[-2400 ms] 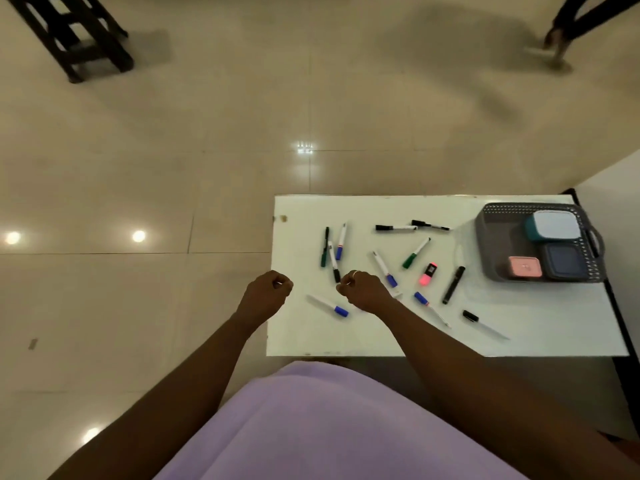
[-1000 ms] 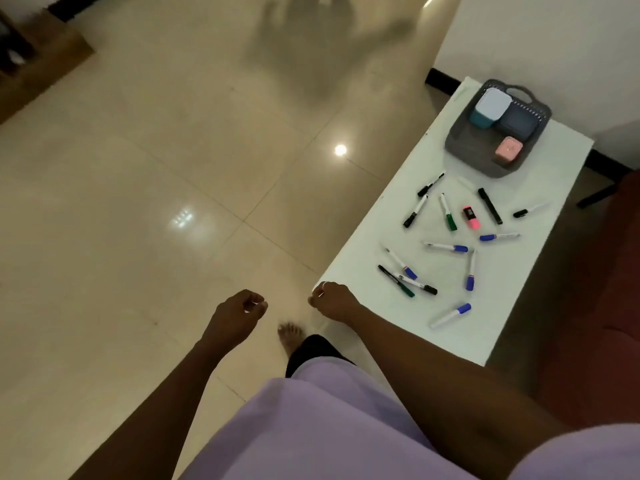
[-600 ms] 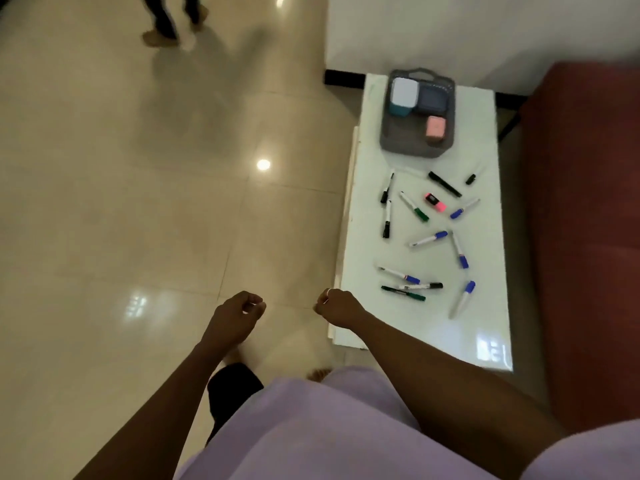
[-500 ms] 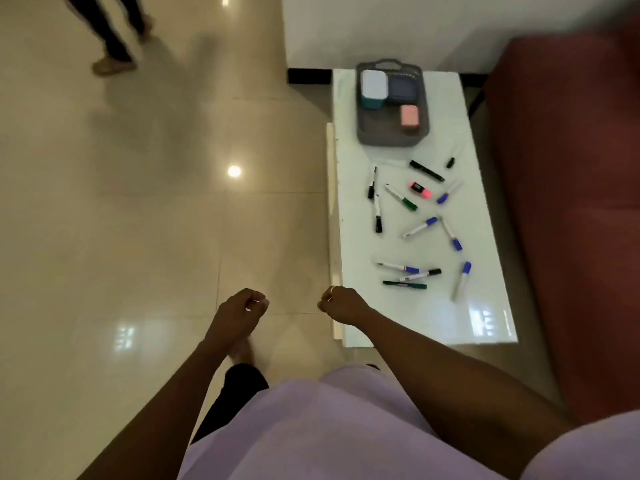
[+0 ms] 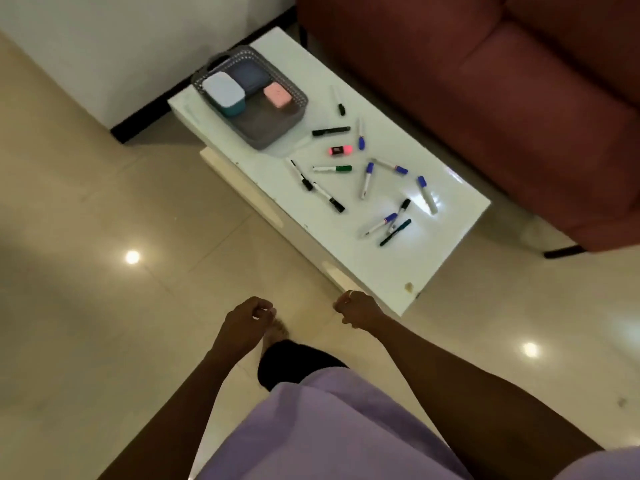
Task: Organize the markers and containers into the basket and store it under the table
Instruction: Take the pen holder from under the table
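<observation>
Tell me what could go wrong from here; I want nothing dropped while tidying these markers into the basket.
1. The markers lie loose on the glossy table; a careless sweep could roll some off an edge.
2. The basket sits at the far corner, near the edge, so dragging it risks tipping the containers out.
3. Both the left hand and right hand are off the table, so reaching far invites knocks.

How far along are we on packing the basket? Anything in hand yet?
Done: three containers already sit in the grey basket, among them the white-lidded one and the pink one. In hand: nothing visible; the left hand and right hand are loosely curled off the table's near end. Left: every marker, such as the green-capped one, lies loose on the white table, and the basket is still on top.
</observation>
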